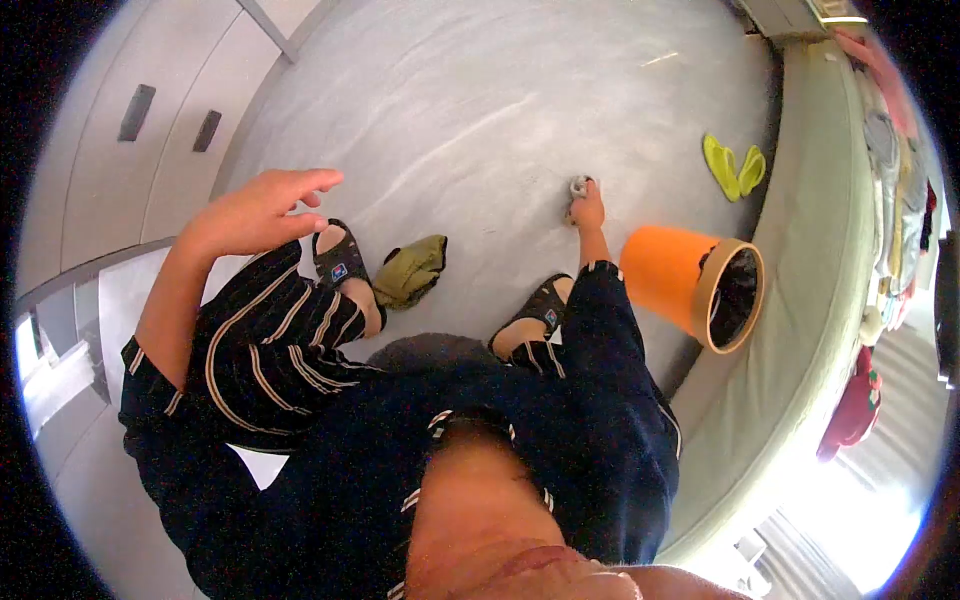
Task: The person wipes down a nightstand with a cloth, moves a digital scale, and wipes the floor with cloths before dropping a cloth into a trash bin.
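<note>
My right hand (588,208) reaches down over the floor, its fingers closed round a small crumpled grey cloth (579,187). My left hand (262,212) is held in the air above my left knee, fingers stretched and apart, with nothing in it. Between my sandalled feet lies a folded olive-green cloth item (412,272); its exact kind is unclear. An orange waste bin (665,268) with a black liner is just to the right of my right forearm.
Yellow-green slippers (735,170) lie on the pale floor (450,120) near the bed (800,260), which runs along the right side. Clothes (890,170) are piled on the bed. White cabinets (160,120) with dark handles line the left.
</note>
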`<state>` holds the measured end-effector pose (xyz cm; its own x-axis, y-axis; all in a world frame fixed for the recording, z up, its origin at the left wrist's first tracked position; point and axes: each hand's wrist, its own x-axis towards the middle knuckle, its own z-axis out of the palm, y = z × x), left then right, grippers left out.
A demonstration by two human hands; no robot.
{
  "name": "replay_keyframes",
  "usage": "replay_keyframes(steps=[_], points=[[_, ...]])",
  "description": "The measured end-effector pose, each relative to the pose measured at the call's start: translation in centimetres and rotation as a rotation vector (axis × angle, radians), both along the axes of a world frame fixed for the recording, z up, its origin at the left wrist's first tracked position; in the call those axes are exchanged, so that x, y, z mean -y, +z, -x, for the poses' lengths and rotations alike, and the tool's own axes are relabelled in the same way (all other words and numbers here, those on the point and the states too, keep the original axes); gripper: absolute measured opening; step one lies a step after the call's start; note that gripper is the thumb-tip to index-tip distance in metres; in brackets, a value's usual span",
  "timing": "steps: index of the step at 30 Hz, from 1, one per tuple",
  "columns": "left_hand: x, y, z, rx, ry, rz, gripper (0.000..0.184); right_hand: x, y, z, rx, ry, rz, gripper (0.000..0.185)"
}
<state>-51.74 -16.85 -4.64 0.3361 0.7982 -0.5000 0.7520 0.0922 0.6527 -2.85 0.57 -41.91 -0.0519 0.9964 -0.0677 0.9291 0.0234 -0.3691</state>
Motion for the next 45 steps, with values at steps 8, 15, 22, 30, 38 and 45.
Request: replay_keyframes(steps=[8, 15, 22, 30, 38, 45], points=[[0.1, -1.3, 0.1, 0.009, -0.036, -0.095, 0.050, 9.0, 3.7, 12.9, 0.310, 0.434, 0.125, 0.051], [-1.5, -1.4, 0.3, -0.067, -0.103, -0.170, 0.050, 11.3, 5.0, 11.4, 0.212, 0.711, 0.366, 0.078], [-1.1, -1.5, 0.7, -0.085, -0.122, -0.180, 0.049, 14.8, 1.5, 11.4, 0.427, 0.848, 0.067, 0.070], [-1.1, -1.4, 0.8, -0.142, -0.118, -0.103, 0.050, 21.7, 4.4, 14.5, 0.278, 0.517, -0.042, 0.043], [-0.8, -2.6, 1.7, -0.172, -0.108, -0.100, 0.049, 24.1, 1.8, 11.9, -0.193, 0.289, -0.208, 0.031], [-1.7, -1.7, 1.3, -0.251, -0.110, -0.092, 0.047, 23.6, -3.2, 15.6, -1.097, -0.202, 0.439, 0.026]])
